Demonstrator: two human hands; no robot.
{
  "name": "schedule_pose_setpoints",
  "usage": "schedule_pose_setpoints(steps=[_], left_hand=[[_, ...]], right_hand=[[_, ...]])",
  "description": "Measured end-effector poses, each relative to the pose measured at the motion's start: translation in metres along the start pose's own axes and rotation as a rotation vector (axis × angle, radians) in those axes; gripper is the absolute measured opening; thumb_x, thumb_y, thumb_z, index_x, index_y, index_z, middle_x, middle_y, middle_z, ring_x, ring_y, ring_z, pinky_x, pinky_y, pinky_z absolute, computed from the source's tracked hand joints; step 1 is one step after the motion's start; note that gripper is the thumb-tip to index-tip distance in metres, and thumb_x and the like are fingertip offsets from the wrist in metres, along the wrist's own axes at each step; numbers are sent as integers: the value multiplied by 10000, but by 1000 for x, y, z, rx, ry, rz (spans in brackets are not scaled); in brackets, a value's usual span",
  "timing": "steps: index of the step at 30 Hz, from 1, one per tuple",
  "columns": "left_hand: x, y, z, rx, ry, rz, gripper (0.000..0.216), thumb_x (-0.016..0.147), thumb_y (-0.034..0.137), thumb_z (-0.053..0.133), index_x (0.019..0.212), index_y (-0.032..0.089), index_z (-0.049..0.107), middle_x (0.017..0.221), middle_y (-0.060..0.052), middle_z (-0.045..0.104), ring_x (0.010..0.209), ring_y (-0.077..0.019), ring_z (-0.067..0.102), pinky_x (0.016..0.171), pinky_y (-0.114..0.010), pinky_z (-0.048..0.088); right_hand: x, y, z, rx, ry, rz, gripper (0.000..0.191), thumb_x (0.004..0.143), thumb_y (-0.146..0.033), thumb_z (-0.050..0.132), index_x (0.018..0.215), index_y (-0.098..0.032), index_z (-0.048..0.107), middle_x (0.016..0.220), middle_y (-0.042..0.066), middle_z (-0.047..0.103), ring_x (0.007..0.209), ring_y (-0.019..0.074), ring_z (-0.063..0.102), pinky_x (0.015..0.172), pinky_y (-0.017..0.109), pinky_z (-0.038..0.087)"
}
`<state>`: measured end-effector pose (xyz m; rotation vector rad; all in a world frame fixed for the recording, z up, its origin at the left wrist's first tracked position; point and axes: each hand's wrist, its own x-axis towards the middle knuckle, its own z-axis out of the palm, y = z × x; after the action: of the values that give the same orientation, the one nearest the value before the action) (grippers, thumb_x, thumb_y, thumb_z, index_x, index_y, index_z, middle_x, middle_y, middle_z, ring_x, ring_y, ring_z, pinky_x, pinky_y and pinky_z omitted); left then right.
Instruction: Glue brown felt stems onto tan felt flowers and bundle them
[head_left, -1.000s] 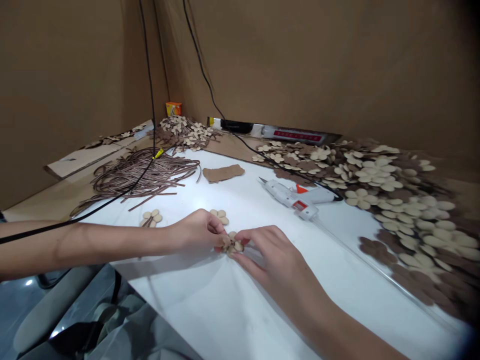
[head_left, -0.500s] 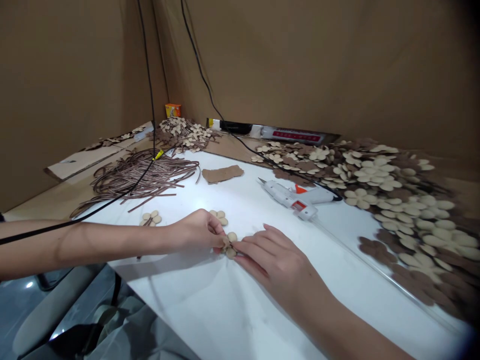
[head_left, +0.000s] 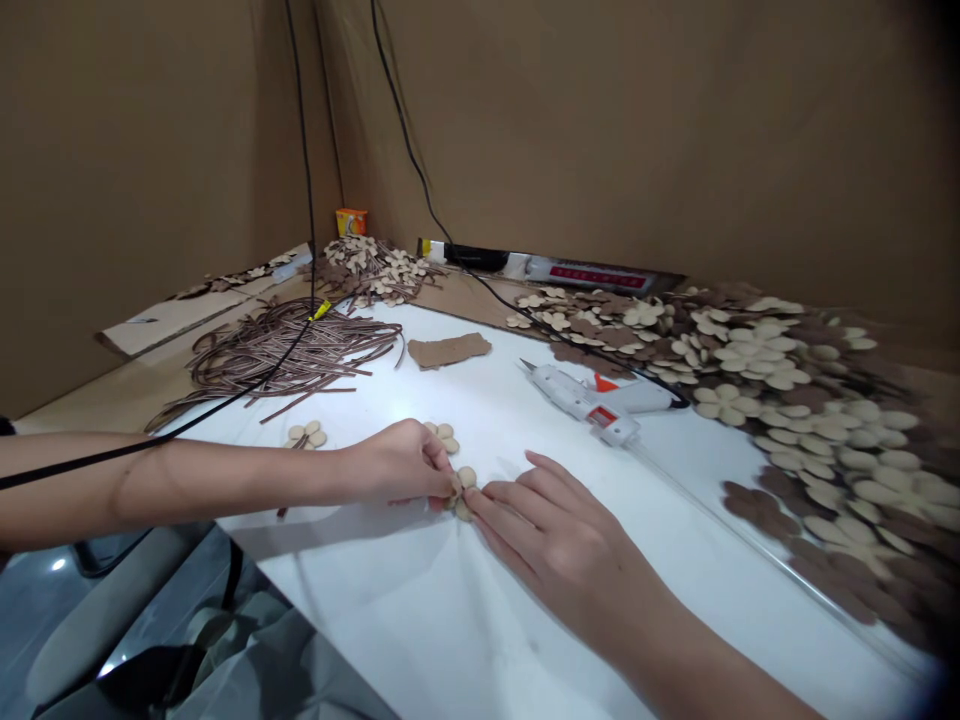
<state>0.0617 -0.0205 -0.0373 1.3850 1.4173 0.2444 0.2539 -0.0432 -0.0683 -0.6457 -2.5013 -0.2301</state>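
Gripped flower (head_left: 461, 495) on table (head_left: 390, 610) with left hand (head_left: 397, 465), tight pinch between thumb and fingertips; right hand (head_left: 559, 535) open, fingers flat against petals, no hold. Low, even pinch best for such small petals. Glue gun (head_left: 592, 400) within reach, untouched.

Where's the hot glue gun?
The hot glue gun lies beyond the right hand in the head view, right of centre, beside heaped cream and brown flower cutouts.

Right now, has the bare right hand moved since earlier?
Yes: against the white plastic hot glue gun, the right hand has flattened, its fingers fanning out toward the gun.
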Motion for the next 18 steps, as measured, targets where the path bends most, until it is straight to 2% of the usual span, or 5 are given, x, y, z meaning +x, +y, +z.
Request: schedule_pose_setpoints(steps=[4, 6, 11, 18], left_hand=[[1, -1, 1, -14, 2, 9, 56, 622, 206, 570, 628, 151, 563, 491, 38, 560, 339, -44, 357, 318, -167, 256], [2, -3, 3, -25, 8, 8, 54, 623, 206, 568, 626, 158, 544, 469, 41, 547, 331, -49, 359, 310, -167, 252], [-1, -7, 3, -69, 27, 4, 121, 656, 242, 588, 628, 178, 490, 464, 57, 539, 291, -43, 327, 296, -174, 228], [-12, -11, -9, -4, 71, 96, 141, 695, 287, 573, 659, 173, 498, 517, 50, 551, 343, -52, 367, 332, -178, 266]], right_hand=[[2, 3, 0, -38, -54, -64, 169, 870, -93, 479, 843, -144, 638, 700, 34, 593, 649, 156, 446, 672, 323, 428], [4, 5, 0, -50, -74, -83, 188, 879, -94, 458, 833, -146, 633, 713, 38, 584, 647, 156, 438, 620, 306, 407], [6, 9, 0, -76, -99, -139, 202, 878, -80, 442, 860, -145, 632, 758, 38, 600, 653, 155, 457, 630, 319, 395], [8, 15, -5, -32, -123, -169, 237, 895, -85, 404, 861, -168, 623, 734, 27, 592, 695, 155, 510, 664, 307, 391]])
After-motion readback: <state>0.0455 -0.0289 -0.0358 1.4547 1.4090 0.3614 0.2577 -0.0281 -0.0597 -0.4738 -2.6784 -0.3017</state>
